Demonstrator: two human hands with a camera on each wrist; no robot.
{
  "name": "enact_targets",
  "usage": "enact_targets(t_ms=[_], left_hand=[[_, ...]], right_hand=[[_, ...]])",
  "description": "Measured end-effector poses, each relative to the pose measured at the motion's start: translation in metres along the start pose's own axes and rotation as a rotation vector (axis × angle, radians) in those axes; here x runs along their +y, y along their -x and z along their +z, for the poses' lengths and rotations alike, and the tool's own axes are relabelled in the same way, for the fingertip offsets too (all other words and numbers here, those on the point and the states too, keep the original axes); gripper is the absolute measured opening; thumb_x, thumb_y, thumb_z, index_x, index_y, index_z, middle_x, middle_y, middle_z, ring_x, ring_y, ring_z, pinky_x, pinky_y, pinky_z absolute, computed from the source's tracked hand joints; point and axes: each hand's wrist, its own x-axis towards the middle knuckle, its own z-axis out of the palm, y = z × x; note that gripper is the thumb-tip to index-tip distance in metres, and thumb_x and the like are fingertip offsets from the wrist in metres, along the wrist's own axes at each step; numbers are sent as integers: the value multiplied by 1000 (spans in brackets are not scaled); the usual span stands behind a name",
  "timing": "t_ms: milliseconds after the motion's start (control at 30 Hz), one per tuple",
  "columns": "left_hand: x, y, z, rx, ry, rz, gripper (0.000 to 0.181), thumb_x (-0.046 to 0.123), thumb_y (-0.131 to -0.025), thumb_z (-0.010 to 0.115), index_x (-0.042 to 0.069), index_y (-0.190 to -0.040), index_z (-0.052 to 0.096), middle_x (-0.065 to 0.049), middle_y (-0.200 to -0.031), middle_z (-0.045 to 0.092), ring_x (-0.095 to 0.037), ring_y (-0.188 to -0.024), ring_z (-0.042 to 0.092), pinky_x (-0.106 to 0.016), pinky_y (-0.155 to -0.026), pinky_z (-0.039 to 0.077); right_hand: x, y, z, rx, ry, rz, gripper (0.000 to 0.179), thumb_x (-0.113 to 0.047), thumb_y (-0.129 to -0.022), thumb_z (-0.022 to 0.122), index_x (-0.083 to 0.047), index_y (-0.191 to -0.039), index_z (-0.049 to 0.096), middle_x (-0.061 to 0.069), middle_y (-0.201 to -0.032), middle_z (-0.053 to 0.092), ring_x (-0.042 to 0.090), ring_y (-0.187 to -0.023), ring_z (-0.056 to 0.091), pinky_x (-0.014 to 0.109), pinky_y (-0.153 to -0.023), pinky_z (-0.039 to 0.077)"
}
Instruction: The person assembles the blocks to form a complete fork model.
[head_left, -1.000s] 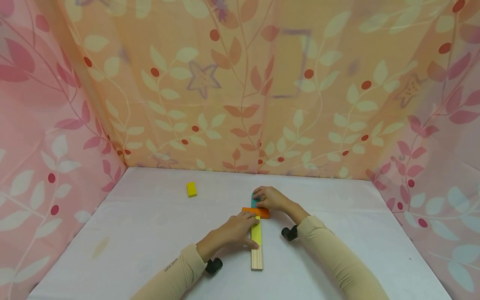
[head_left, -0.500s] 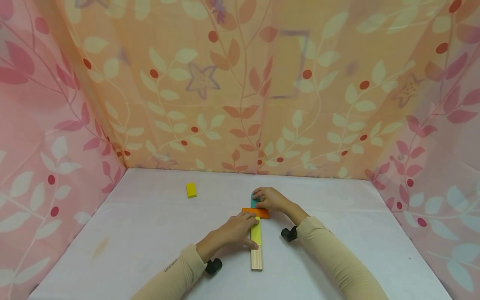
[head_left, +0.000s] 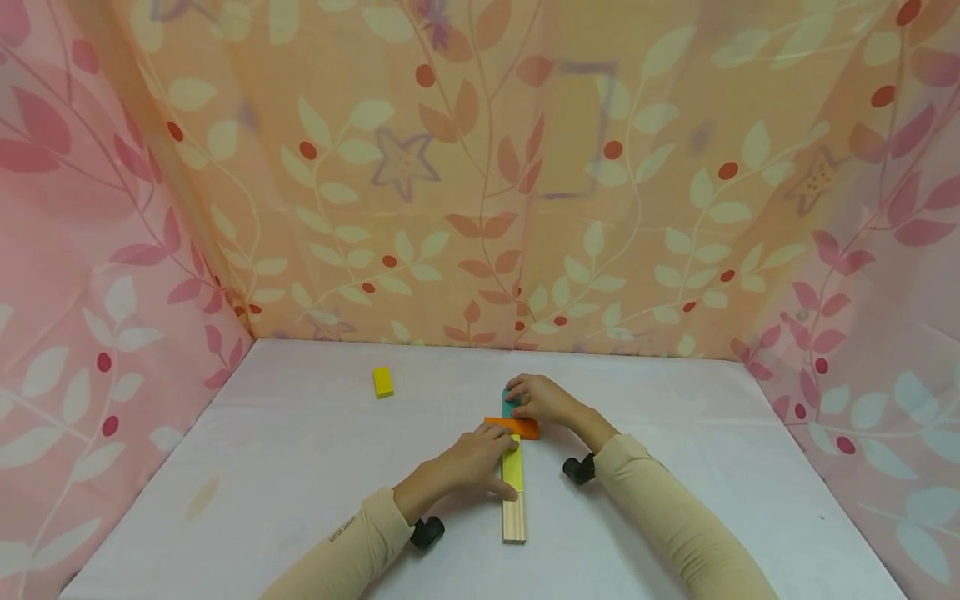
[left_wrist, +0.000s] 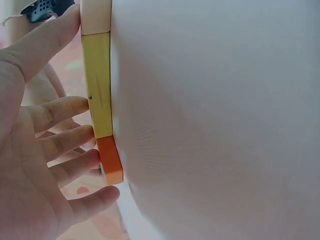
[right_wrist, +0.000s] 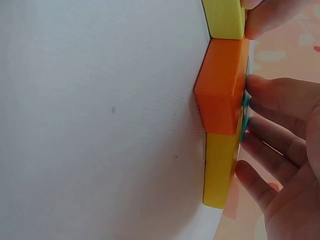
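Observation:
A row of blocks lies on the white table. Its near end is a bare wood block (head_left: 513, 523), followed by a light yellow block (head_left: 512, 471) and an orange block (head_left: 528, 428) laid crosswise. Past the orange one, a teal piece (head_left: 508, 407) sits over a yellow block (right_wrist: 219, 170). My left hand (head_left: 472, 460) spreads over the row, its thumb at the wood block and fingertips on the light yellow and orange blocks. With fingers extended, my right hand (head_left: 549, 398) touches the teal piece, which those fingers partly hide.
A loose yellow block (head_left: 383, 382) lies at the back left of the table (head_left: 300, 467). Patterned cloth (head_left: 465, 208) walls in the back and sides. Black wrist devices hang under both sleeves, one of them a camera (head_left: 428, 533) at the left wrist.

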Motion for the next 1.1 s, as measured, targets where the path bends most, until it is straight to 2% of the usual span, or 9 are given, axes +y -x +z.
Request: enact_targets(t_ms=[133, 300, 500, 733, 900, 1100], left_hand=[[0, 0, 0, 6, -7, 10, 75, 58, -73, 78, 17, -132, 57, -1, -140, 52, -21, -133, 43, -46, -103, 46], [1, 0, 0, 2, -12, 8, 80, 60, -73, 77, 16, -136, 55, -2, -144, 50, -23, -137, 41, -47, -106, 43], [1, -2, -2, -9, -24, 0, 81, 61, -75, 75, 17, -139, 52, -1, -146, 48, -23, -138, 40, -48, -109, 40], [0, -1, -2, -25, -1, -11, 81, 60, -76, 75, 17, -140, 51, -3, -150, 44, -23, -140, 39, -50, -110, 38], [0, 2, -1, -15, 1, -5, 80, 58, -76, 75, 16, -140, 51, -3, -152, 43, -20, -141, 39, -50, -108, 40], [1, 3, -2, -9, -22, -7, 80, 59, -76, 74, 16, -139, 53, -4, -152, 43, -23, -142, 38, -51, -110, 39]], right_hand=[[1, 0, 1, 0, 30, -30, 25, -15, -87, 72, -3, -109, 73, 10, -126, 64, 31, -122, 56, 49, -107, 43], [1, 1, 0, 0, 66, -66, 25, -14, -86, 73, -2, -108, 73, 11, -123, 65, 31, -118, 58, 49, -105, 45], [0, 1, -2, 17, 78, -73, 24, -13, -85, 74, -3, -107, 73, 9, -121, 65, 29, -113, 59, 48, -102, 47], [-2, 1, -1, 23, 56, -62, 23, -14, -87, 72, -3, -108, 73, 8, -122, 65, 29, -115, 58, 48, -103, 47], [-1, 2, 2, 28, 53, -56, 23, -15, -88, 72, -3, -107, 73, 9, -123, 65, 30, -117, 58, 48, -104, 46], [1, 3, 3, 34, 61, -51, 21, -14, -87, 72, -4, -106, 74, 9, -124, 65, 30, -118, 58, 48, -105, 45]])
